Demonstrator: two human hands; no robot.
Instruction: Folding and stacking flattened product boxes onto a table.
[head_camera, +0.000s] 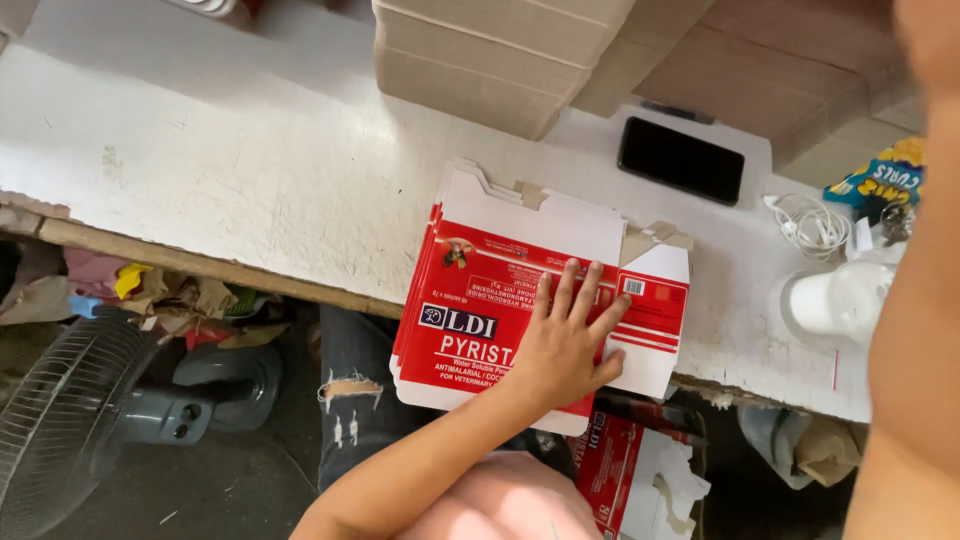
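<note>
Right forearm fills the frame's right edge, closest to the camera; its hand is out of view, so its grip can't be told. Left hand lies flat, fingers spread, pressing on a stack of flat red-and-white carton blanks, grasping nothing. Stack sits at the near edge of the white bench, overhanging it slightly. All blanks look unfolded; none erected on the bench, so folding seems barely begun. Black phone, white earphones, brown cardboard stacks behind. Fan on floor.
</note>
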